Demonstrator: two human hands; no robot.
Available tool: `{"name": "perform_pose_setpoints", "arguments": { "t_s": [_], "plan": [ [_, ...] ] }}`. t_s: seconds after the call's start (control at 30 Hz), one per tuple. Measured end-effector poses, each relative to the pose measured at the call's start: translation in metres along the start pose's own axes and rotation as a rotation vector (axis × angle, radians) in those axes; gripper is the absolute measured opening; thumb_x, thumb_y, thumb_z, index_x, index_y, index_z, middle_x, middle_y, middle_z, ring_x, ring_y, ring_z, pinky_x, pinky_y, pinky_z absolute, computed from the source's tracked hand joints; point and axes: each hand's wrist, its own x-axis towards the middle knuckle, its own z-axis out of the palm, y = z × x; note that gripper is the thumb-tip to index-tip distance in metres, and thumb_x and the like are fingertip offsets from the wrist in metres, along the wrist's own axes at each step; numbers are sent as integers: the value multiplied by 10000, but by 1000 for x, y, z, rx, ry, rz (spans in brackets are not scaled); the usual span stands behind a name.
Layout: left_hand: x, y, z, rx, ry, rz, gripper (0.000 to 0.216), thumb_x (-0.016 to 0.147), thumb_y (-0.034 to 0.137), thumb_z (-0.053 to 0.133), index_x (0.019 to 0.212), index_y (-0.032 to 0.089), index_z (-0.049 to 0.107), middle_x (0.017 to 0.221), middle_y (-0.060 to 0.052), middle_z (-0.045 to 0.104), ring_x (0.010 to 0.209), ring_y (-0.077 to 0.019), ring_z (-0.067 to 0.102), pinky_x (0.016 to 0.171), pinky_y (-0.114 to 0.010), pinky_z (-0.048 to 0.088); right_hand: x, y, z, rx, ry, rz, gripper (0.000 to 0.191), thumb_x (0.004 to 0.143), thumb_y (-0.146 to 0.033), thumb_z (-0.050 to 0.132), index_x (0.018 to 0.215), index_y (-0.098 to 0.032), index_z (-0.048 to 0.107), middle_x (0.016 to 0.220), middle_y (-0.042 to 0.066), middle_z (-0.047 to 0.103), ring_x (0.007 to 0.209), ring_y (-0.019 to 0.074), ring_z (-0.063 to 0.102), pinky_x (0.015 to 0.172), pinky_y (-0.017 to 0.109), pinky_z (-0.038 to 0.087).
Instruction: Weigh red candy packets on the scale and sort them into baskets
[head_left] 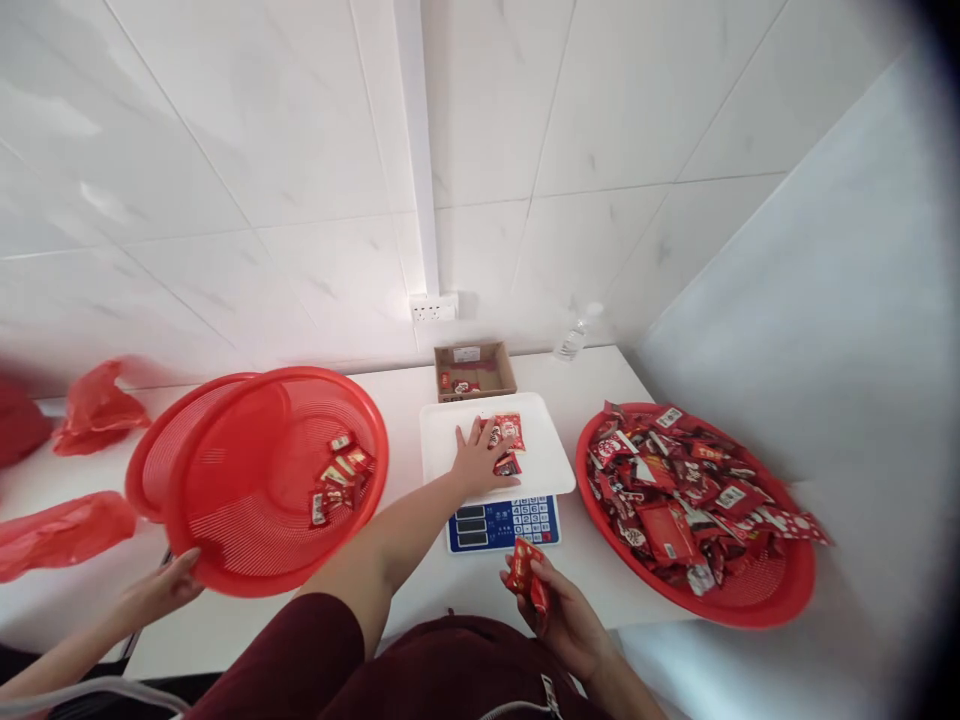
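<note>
My left hand (480, 462) reaches over the white weighing pan (544, 462), its fingers spread across a few small red snack packets (511, 430) lying there. Below the pan shows the blue keypad panel (504, 524) of the scale. In front of that panel, close to my body, my right hand (568, 612) is closed around red snack packets (526, 566). Right of the scale, a round red basket (780, 605) is heaped with red packets and wrappers (675, 490).
At left, another person's hand (171, 583) grips a tilted red basket (247, 585) with several packets (341, 480); a second basket (146, 470) sits behind. A cardboard box (487, 372) and clear bottle (576, 338) stand by the wall. Red plastic bags (97, 410) lie far left.
</note>
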Motion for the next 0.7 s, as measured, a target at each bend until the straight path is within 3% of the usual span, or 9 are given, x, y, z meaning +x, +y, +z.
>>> {"name": "perform_pose_setpoints", "arguments": {
  "t_s": [0.17, 0.33, 0.4, 0.5, 0.6, 0.7],
  "plan": [
    [10, -9, 6, -27, 157, 71, 557, 796, 592, 507, 1268, 298, 538, 1426, -108, 369, 1335, -364, 253, 1087, -599, 146, -1, 14, -3, 32, 35, -41, 433, 614, -202, 803, 986, -202, 582, 891, 31, 710, 762, 177, 694, 544, 210, 526],
    [-9, -17, 7, -111, 242, 54, 405, 824, 430, 536, 1147, 200, 614, 1262, -139, 483, 1243, -279, 378, 1074, -445, 300, -2, 2, -6, -21, 14, -40, 395, 608, -195, 803, 944, -210, 596, 885, 16, 711, 768, 173, 693, 546, 209, 529],
    [-21, -17, 6, -128, 228, 23, 435, 810, 454, 554, 1167, 209, 600, 1282, -138, 470, 1259, -280, 371, 1085, -462, 280, -1, -6, -5, -65, -13, -32, 388, 609, -202, 803, 936, -215, 595, 851, 12, 711, 758, 172, 693, 548, 209, 528],
    [-38, -21, 1, -116, 207, -28, 687, 724, 582, 616, 1308, 246, 485, 1447, -137, 321, 1367, -320, 234, 1118, -537, 150, -1, -14, -5, -129, -56, -26, 383, 601, -202, 806, 917, -214, 591, 824, 10, 709, 751, 174, 693, 554, 212, 528],
    [-56, -44, -14, -80, 308, -270, 746, 799, 593, 510, 1420, 226, 321, 1534, -140, 174, 1422, -292, 106, 1128, -526, 94, -1, -18, -10, -149, -72, -20, 388, 592, -195, 812, 908, -210, 587, 820, 7, 710, 731, 172, 692, 555, 219, 531],
    [-86, -94, -41, -6, 424, -725, 651, 900, 463, 371, 1448, 135, 242, 1536, -188, 157, 1428, -285, 85, 1124, -511, 124, -2, -19, -18, -162, -74, 3, 388, 603, -196, 808, 921, -213, 586, 809, 11, 711, 720, 173, 692, 551, 221, 532]
  ]
}}
